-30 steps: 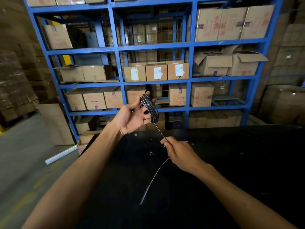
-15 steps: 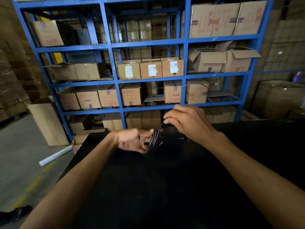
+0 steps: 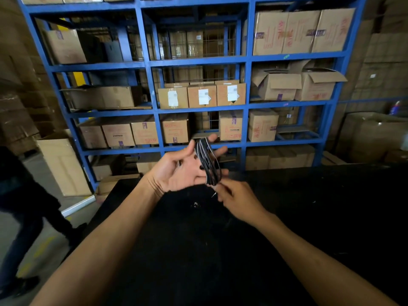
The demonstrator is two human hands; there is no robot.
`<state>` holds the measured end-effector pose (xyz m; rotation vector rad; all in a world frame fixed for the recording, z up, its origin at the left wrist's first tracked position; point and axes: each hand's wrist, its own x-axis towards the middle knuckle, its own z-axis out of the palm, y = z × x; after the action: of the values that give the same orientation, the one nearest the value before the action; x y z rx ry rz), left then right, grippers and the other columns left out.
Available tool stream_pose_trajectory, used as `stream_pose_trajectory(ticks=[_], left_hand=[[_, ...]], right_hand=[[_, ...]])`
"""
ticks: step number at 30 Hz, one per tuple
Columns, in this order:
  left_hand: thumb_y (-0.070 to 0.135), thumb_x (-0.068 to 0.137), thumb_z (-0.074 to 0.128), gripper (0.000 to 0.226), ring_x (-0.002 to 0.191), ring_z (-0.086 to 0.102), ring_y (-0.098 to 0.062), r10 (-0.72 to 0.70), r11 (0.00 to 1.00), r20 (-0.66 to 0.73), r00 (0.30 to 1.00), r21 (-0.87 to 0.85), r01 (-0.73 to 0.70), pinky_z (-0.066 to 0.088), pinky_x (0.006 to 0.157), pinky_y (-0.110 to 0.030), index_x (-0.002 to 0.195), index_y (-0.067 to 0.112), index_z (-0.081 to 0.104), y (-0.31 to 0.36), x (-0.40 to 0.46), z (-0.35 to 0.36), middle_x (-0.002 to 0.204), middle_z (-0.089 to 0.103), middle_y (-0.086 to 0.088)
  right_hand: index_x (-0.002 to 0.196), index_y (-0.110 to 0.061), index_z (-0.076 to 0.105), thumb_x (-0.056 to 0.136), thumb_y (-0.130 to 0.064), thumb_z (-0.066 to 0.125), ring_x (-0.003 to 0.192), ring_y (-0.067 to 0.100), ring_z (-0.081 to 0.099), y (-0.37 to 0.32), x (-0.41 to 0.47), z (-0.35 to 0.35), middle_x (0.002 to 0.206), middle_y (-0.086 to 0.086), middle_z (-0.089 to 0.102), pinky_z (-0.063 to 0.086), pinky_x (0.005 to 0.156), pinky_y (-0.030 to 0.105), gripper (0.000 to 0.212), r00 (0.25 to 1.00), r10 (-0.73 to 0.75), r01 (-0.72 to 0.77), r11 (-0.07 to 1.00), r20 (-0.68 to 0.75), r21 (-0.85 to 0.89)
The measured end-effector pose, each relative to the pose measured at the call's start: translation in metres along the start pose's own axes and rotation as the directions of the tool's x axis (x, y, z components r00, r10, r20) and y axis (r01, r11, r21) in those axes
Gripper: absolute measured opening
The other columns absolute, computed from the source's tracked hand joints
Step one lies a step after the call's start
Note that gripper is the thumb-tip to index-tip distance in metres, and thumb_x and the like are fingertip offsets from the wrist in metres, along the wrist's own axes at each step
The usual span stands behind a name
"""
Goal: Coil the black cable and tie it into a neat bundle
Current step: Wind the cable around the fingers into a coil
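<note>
The black cable (image 3: 207,162) is wound in several loops around the fingers of my left hand (image 3: 178,171), which is raised palm up above the far edge of the black table (image 3: 309,217). My right hand (image 3: 238,199) sits just below and right of the coil, its fingertips pinching the cable's loose end at the bottom of the loops. A short glint of that end shows beside the fingertips. No loose cable lies on the table.
A tall blue shelf rack (image 3: 245,107) full of cardboard boxes (image 3: 269,32) stands behind the table. A person in dark clothes (image 3: 19,208) stands on the floor at the left, near a leaning cardboard sheet (image 3: 64,166). More boxes are stacked at the right.
My left hand has lifted and turned palm up with the coil. My right hand has come down from above the coil to below it. The long tail on the table is gone.
</note>
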<state>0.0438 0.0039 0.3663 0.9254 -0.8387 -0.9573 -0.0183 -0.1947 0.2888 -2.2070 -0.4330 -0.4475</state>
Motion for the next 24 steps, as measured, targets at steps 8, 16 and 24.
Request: stream_pose_trajectory(ticks=[8,16,24], left_hand=[[0.037,0.107,0.035,0.048,0.104,0.051,-0.027,0.031,0.998,-0.346,0.938,-0.047,-0.05,0.047,0.091,-0.041,0.154,0.028,0.036,-0.002,-0.013,-0.028,0.158,0.027,-0.01],[0.039,0.106,0.044,0.039,0.077,0.041,-0.016,-0.18,0.942,-0.392,0.902,0.196,0.273,0.041,0.084,-0.032,0.14,0.027,0.056,-0.024,-0.011,-0.026,0.098,0.058,-0.003],[0.042,0.107,0.037,0.052,0.131,0.051,-0.034,-0.361,0.855,-0.2,0.911,0.319,0.408,0.037,0.107,-0.044,0.153,0.02,0.035,-0.032,-0.002,-0.005,0.146,0.053,-0.017]], right_hand=[[0.105,-0.03,0.07,0.1,-0.04,0.054,0.071,0.002,0.065,-0.023,-0.023,-0.008,0.076,-0.01,0.068,0.058,0.067,0.033,0.02,0.993,-0.013,0.044,0.964,0.121,-0.261],[0.091,-0.025,0.074,0.095,-0.026,0.063,0.068,-0.001,0.064,-0.053,0.008,-0.056,0.074,-0.013,0.069,0.056,0.069,0.024,0.013,0.974,-0.121,0.189,0.897,0.19,-0.399],[0.098,-0.03,0.072,0.097,-0.033,0.059,0.087,0.003,0.056,-0.058,0.042,-0.087,0.093,-0.015,0.058,0.051,0.079,0.032,0.013,0.911,-0.24,0.381,0.8,0.334,-0.463]])
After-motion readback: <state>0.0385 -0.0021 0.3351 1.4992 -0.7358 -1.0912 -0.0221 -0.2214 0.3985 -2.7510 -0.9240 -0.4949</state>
